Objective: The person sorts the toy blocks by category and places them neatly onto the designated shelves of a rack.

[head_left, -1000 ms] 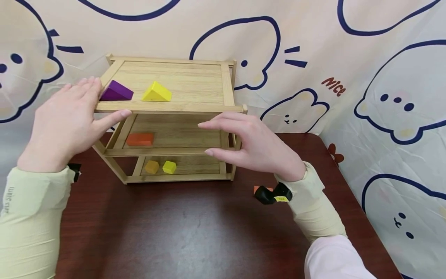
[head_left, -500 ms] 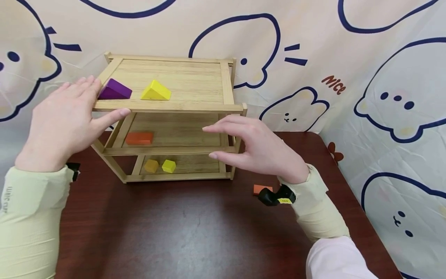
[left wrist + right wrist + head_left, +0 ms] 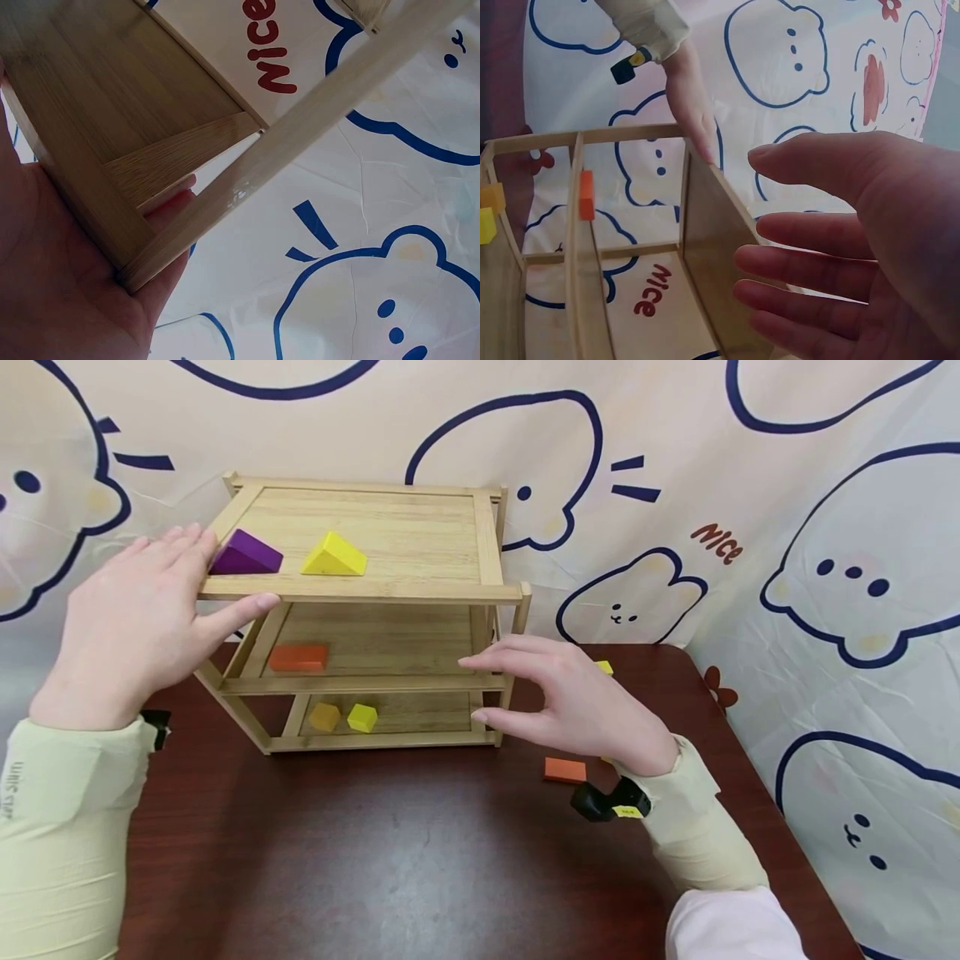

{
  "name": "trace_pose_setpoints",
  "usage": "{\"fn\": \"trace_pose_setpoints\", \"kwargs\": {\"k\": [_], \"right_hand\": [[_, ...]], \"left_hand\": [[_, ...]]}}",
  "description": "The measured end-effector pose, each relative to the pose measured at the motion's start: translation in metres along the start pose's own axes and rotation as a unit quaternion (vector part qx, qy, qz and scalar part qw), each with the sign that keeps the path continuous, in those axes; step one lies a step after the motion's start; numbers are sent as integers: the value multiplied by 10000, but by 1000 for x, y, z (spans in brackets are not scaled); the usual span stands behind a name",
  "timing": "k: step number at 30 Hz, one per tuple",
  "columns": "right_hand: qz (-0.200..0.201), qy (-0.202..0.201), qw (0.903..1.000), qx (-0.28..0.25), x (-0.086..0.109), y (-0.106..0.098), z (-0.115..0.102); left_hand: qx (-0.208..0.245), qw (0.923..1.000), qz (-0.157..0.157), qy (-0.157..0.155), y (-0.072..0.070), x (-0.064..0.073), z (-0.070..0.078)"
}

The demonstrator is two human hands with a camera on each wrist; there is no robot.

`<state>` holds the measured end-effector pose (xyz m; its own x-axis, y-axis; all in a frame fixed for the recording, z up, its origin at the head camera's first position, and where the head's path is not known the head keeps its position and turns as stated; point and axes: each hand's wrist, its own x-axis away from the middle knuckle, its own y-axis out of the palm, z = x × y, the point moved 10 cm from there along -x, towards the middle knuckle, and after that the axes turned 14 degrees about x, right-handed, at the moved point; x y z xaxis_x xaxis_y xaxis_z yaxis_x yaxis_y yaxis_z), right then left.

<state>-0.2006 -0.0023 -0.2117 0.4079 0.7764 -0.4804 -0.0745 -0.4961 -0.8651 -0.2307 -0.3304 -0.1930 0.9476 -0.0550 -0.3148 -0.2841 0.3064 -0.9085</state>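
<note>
A light wooden shelf rack point(image 3: 420, 593) with three levels stands on the table. My left hand point(image 3: 142, 610) rests on its top left front corner, fingers straight along the side and thumb along the front edge. In the left wrist view the palm point(image 3: 67, 277) meets that corner. A purple triangular block point(image 3: 247, 553) and a yellow triangular block point(image 3: 333, 556) sit on the top board. My right hand point(image 3: 573, 697) hovers in front of the rack's right side with fingers and thumb apart; the right wrist view shows nothing between them.
An orange-red rectangular block point(image 3: 299, 657) lies on the middle level. The bottom level holds an orange block point(image 3: 325, 717) and a yellow cube point(image 3: 363, 718). Right of the rack, an orange block point(image 3: 564, 770) and a partly hidden yellow block point(image 3: 604, 667) lie on the table point(image 3: 375, 860).
My right hand has moved right and down, away from the rack's middle level, bringing blocks on the table into view. The left hand stays at the corner.
</note>
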Motion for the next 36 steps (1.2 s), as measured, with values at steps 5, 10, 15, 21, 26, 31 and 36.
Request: {"fn": "trace_pose_setpoints", "kwargs": {"k": [5,10,15,21,26,31,36], "right_hand": [[-131,200,9997,20,9,7,10],[-237,369,9990,-7,19,15,21],[-412,613,9973,-37,29,22,33],[-741,988,9923,15,43,31,48],[-961,1299,9869,-14,54,39,61],[-1189,1662,9789,-61,65,47,75],[-1307,1884,9733,-91,75,53,86]], "left_hand": [[-19,10000,-30,-13,0,0,0],[-4,10000,-3,28,0,1,0],[3,10000,-16,34,0,1,0],[-5,10000,-36,-5,1,0,0],[-47,9998,-111,-137,2,0,-2],[-14,9999,-78,-106,0,-1,-1],[-7,9999,-80,-129,1,0,-1]]}}
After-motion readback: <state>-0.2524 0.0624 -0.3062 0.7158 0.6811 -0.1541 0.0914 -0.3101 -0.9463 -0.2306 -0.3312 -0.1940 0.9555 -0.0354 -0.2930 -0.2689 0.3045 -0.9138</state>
